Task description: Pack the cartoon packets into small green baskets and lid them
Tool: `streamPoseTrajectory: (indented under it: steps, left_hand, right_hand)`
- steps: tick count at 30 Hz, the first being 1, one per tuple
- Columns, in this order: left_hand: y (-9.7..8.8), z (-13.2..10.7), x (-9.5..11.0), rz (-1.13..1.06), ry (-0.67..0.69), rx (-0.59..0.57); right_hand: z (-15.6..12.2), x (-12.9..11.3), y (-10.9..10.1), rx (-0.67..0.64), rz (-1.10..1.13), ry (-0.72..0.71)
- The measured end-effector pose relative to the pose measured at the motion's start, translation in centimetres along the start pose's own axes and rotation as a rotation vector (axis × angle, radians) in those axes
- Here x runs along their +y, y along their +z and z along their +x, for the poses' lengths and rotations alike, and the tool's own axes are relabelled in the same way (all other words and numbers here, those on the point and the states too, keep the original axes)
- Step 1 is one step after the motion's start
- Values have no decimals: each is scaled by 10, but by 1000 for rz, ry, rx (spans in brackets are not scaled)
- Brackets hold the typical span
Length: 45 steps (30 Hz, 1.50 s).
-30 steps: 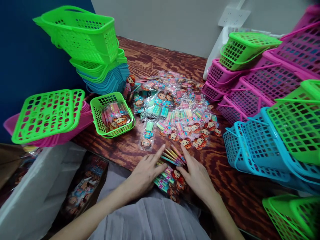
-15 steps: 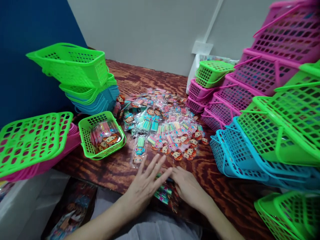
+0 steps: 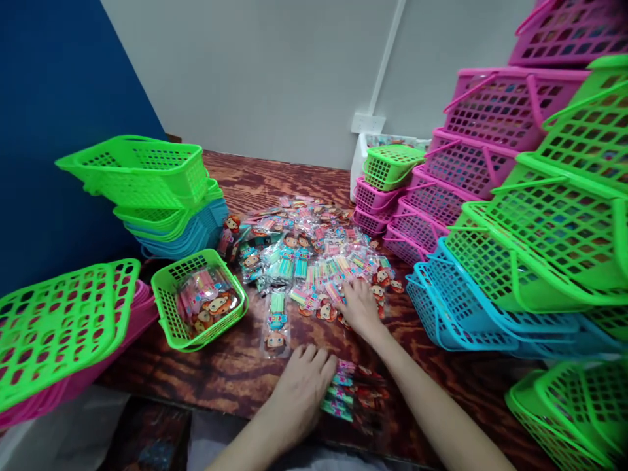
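Observation:
My left hand [image 3: 305, 386] is closed at the left end of a row of small clear packets [image 3: 346, 392] near the table's front edge, its curled fingers partly hidden. The packets overlap and show pink, blue and green strips with printed doll figures. My right hand [image 3: 362, 306] lies over the front of a big pile of similar packets [image 3: 314, 255], fingers apart and touching them. A single packet with a doll figure [image 3: 276, 324] lies flat to the left. Beyond it, a green basket [image 3: 169, 327] holds several packets.
Nested green baskets [image 3: 142, 190] sit on blue ones [image 3: 196, 229] at the left. In front are green lattice pieces [image 3: 63, 320] over pink baskets. Filled pink baskets [image 3: 485, 108], green baskets [image 3: 530, 255] and blue baskets [image 3: 456, 307] rise high along the right. A white box [image 3: 358, 163] stands behind.
My right hand has left the row of packets and moved forward to the pile. My left hand has gone from spread to curled at the row. The view has tilted up slightly.

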<state>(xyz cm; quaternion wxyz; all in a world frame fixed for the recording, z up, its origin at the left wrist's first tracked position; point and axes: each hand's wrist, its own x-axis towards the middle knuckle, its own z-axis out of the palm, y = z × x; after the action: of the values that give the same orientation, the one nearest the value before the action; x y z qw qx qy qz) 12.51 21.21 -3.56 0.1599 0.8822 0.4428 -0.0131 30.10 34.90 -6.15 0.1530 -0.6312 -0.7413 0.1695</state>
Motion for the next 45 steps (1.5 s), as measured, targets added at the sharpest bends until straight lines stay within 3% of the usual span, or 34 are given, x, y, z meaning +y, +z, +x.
streamPoseTrajectory:
  steps: [4, 9, 17, 24, 31, 38, 42, 45]
  left_hand:
    - [3, -2, -1, -54, -37, -29]
    - [4, -4, -2, -125, -58, -19]
    - [19, -4, -6, -132, -56, 37]
    - [21, -5, -6, -134, -63, 59]
    - [11, -7, -4, -93, -49, 19]
    - [13, -5, -4, -51, -40, 38]
    - [13, -10, -1, -50, -44, 81]
    - [15, -19, 2, -52, -37, 120]
  right_hand:
    - [-7, 4, 15, -35, 16, 19]
    - [1, 19, 14, -95, 104, 65]
    - [52, -4, 17, 187, 34, 123]
    - [51, -13, 17, 155, -86, 54]
    - [23, 4, -5, 109, -49, 20]
    - [-26, 6, -20, 58, 40, -80]
    - [-67, -5, -12, -84, 136, -166]
    - [-93, -11, -8, -234, 219, -153]
